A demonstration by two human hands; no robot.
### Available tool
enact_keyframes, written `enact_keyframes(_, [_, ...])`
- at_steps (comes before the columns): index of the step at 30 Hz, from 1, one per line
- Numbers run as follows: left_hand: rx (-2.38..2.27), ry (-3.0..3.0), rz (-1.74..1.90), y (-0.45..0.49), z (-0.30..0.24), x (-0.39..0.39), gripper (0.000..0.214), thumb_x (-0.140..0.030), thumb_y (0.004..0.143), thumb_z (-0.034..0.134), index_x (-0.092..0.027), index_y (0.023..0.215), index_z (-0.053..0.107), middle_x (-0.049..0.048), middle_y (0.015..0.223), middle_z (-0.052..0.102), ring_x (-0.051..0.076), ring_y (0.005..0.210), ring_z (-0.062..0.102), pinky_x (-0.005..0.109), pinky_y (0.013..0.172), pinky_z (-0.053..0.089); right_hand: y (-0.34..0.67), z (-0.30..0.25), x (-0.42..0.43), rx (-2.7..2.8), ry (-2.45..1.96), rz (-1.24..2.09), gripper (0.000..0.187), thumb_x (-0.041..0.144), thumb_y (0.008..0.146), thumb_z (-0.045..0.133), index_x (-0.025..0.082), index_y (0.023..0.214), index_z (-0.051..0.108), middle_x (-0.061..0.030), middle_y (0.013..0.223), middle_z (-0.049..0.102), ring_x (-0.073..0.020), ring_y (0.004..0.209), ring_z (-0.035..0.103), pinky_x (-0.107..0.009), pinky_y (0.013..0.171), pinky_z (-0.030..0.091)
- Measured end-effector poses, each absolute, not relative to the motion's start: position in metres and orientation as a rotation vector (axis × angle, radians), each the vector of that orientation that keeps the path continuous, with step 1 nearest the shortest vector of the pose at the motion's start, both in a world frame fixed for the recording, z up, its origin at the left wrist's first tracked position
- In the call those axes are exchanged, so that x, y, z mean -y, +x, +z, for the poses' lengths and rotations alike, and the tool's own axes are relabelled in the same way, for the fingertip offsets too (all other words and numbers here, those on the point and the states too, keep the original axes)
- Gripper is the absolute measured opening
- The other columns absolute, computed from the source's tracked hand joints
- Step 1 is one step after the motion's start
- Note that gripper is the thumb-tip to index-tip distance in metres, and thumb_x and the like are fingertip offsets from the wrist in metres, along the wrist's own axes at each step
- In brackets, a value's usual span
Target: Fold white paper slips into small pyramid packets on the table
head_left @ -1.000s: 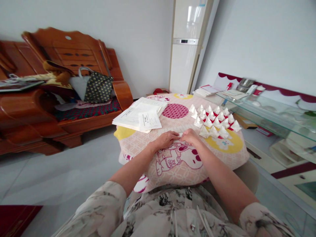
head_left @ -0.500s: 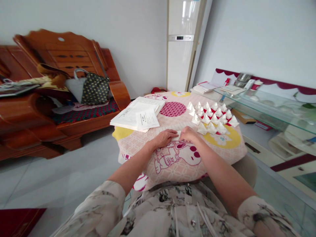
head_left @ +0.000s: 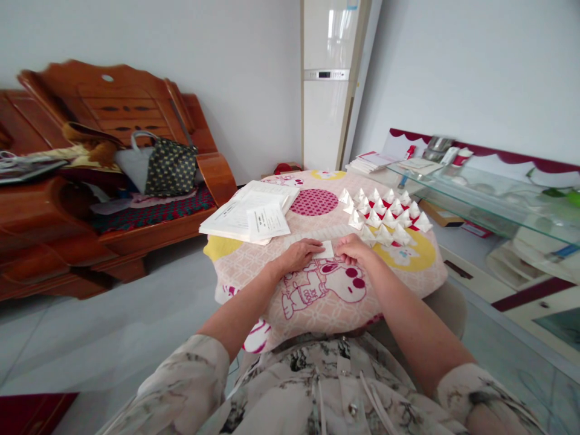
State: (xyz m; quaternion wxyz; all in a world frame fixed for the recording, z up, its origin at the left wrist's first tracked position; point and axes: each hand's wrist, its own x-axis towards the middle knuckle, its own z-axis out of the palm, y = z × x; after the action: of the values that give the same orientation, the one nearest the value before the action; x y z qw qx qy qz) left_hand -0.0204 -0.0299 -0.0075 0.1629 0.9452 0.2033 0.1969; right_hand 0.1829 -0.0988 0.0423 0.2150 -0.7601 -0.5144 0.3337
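A small folded piece of white paper [head_left: 324,249] lies on the patterned cloth [head_left: 335,308] in front of me. My left hand [head_left: 299,255] rests on the cloth with its fingers pressed together over the paper's left edge. At the right edge my right hand [head_left: 356,249] is closed, thumb and fingers curled; whether they pinch the paper is too small to make out. Just beyond my right hand stand several pointed folded paper pieces [head_left: 383,234] in rows. Left of them, behind my left hand, is a stack of printed paper sheets [head_left: 231,211], with a smaller printed slip [head_left: 267,221] on top.
The cloth covers a small round table. To the right is a glass-topped cabinet [head_left: 493,199] with cups and booklets [head_left: 369,162]. A wooden sofa [head_left: 95,241] with bags [head_left: 170,169] on it stands to the left. A tall white air conditioner [head_left: 324,121] fills the far corner.
My right hand has moved slightly right, away from my left, and more of the folded paper now shows between them. My left hand stays at the paper's left edge.
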Motion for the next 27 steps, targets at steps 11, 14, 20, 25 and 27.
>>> enact_keyframes(11, [-0.829,2.503,0.644,-0.009,-0.008,0.036,0.035,-0.008,0.081,0.055,-0.020,0.106,0.077,0.0065,0.122,0.071,0.021,0.112,0.067,0.034,0.104,0.050,0.173,0.041,0.096,1.580,-2.256,0.873,0.015,0.015,0.074,0.071,0.015,0.063,0.062,0.0028,0.043,0.053,-0.0102,0.040,0.052,-0.019,0.044,0.035])
enact_keyframes(14, [-0.927,2.430,0.677,-0.001,-0.006,0.040,0.028,-0.011,0.076,0.062,-0.019,0.099,0.077,0.0058,0.114,0.073,0.022,0.107,0.067,0.034,0.101,0.051,0.175,0.041,0.097,1.556,-2.219,0.872,0.022,0.020,0.075,0.073,0.016,0.059,0.059,0.0024,0.044,0.054,-0.0105,0.039,0.051,-0.021,0.044,0.036])
enact_keyframes(20, [-0.984,2.367,0.662,0.004,-0.003,0.042,0.029,-0.012,0.070,0.066,-0.015,0.097,0.075,0.0086,0.108,0.072,0.024,0.104,0.066,0.036,0.099,0.051,0.173,0.038,0.095,1.560,-2.230,0.832,0.029,0.024,0.072,0.077,0.018,0.053,0.055,0.0015,0.043,0.054,-0.0122,0.038,0.053,-0.023,0.042,0.037])
enact_keyframes(25, [-0.884,2.325,0.606,-0.006,-0.002,0.036,0.041,-0.007,0.067,0.063,-0.019,0.105,0.075,0.0059,0.120,0.069,0.023,0.112,0.064,0.035,0.104,0.048,0.173,0.036,0.095,1.507,-2.192,0.846,0.031,0.025,0.066,0.084,0.018,0.054,0.056,0.0029,0.041,0.054,-0.0108,0.035,0.049,-0.022,0.041,0.034])
enact_keyframes(27, [-0.835,2.322,0.564,-0.011,-0.001,0.032,0.046,-0.004,0.066,0.061,-0.019,0.108,0.075,0.0062,0.127,0.067,0.024,0.116,0.063,0.037,0.107,0.046,0.173,0.037,0.095,1.495,-2.179,0.871,0.030,0.023,0.066,0.083,0.018,0.054,0.056,0.0030,0.042,0.055,-0.0107,0.035,0.049,-0.022,0.040,0.034])
